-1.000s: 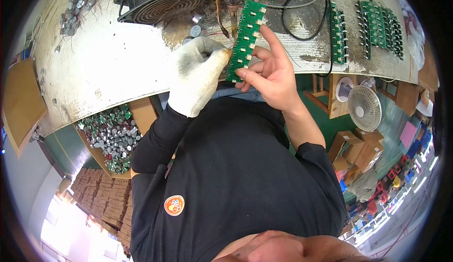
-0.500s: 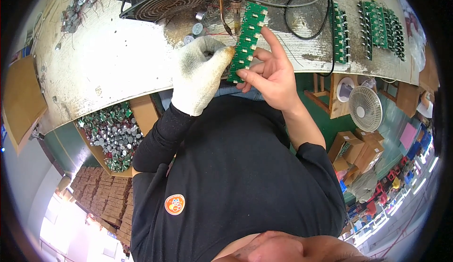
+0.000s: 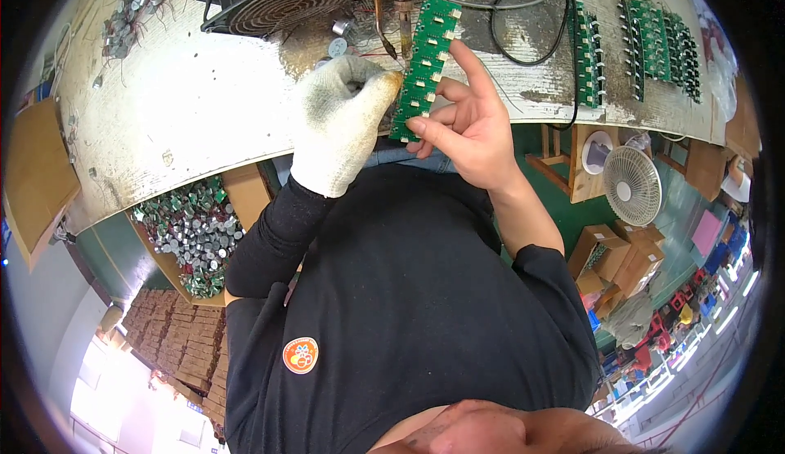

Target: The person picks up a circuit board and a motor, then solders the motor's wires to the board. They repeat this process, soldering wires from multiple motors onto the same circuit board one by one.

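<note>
A long green circuit board strip [image 3: 425, 65] with small white connectors stands tilted over the table edge. My bare right hand [image 3: 473, 133] is closed on its right side, thumb near the lower end and index finger stretched up along the edge. On the board's left side, my left hand [image 3: 339, 123] in a white knitted glove pinches thumb against fingers. What those fingertips hold is hidden. Just above them, the thin tip of a soldering tool [image 3: 381, 24] points down beside the board. A small round motor [image 3: 337, 47] lies behind the glove.
A black fan [image 3: 286, 6] stands at the table's back. Loose motors with wires [image 3: 131, 20] lie far left. More green boards [image 3: 654, 45] lie at right near a black cable [image 3: 523, 63]. Below left is a box of motors [image 3: 196, 237]; a white fan [image 3: 632, 186] stands right.
Both hands and the board have shifted slightly left and up relative to the view. The gloved fingertips have moved up along the board's left edge. The right-hand grip is unchanged.
</note>
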Motion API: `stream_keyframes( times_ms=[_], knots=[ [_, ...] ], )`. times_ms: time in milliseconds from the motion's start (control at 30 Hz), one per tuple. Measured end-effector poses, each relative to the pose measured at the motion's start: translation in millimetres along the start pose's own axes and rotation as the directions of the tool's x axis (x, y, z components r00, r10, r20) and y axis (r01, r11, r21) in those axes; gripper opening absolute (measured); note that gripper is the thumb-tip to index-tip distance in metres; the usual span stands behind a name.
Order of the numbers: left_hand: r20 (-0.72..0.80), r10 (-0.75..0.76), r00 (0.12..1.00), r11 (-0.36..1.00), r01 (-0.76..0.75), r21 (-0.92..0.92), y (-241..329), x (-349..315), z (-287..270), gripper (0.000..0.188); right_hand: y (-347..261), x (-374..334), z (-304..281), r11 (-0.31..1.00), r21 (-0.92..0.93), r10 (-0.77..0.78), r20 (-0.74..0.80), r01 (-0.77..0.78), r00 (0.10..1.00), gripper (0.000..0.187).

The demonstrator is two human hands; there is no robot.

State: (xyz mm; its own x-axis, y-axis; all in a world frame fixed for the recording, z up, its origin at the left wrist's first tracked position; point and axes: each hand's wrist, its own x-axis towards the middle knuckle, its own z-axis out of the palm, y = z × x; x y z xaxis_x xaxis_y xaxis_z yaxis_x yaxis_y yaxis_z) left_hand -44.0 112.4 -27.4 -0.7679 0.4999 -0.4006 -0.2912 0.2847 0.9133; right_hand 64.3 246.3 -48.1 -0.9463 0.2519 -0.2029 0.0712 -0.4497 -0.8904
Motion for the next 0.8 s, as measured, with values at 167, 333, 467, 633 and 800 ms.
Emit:
stream_keyframes(
  times_ms=[167,333,467,633,800],
  knots=[
    [-0.062,0.07,0.996,0.998,-0.07,0.003,-3,0,4,0.02,-1,-2,-1,1.0,-0.008,0.005,0.003,-0.005,1.0,0.085],
    [-0.058,0.016,0.998,0.998,-0.019,-0.063,-9,-1,5,0.021,4,-4,-1,0.999,0.002,0.046,-0.008,-0.046,0.999,0.086],
    [-0.073,0.031,0.997,0.998,-0.035,-0.044,-9,0,3,0.02,6,-2,1,0.999,0.007,0.042,-0.009,-0.042,0.999,0.086],
    [0.065,0.025,0.998,0.993,-0.017,-0.113,1,-7,-10,0.022,3,1,2,0.998,0.029,0.061,-0.017,-0.061,0.998,0.085],
    [0.059,0.477,0.877,0.743,-0.438,0.506,-28,-15,-45,0.047,9,1,-5,0.996,0.047,0.072,-0.039,-0.07,0.997,0.085]
  ],
)
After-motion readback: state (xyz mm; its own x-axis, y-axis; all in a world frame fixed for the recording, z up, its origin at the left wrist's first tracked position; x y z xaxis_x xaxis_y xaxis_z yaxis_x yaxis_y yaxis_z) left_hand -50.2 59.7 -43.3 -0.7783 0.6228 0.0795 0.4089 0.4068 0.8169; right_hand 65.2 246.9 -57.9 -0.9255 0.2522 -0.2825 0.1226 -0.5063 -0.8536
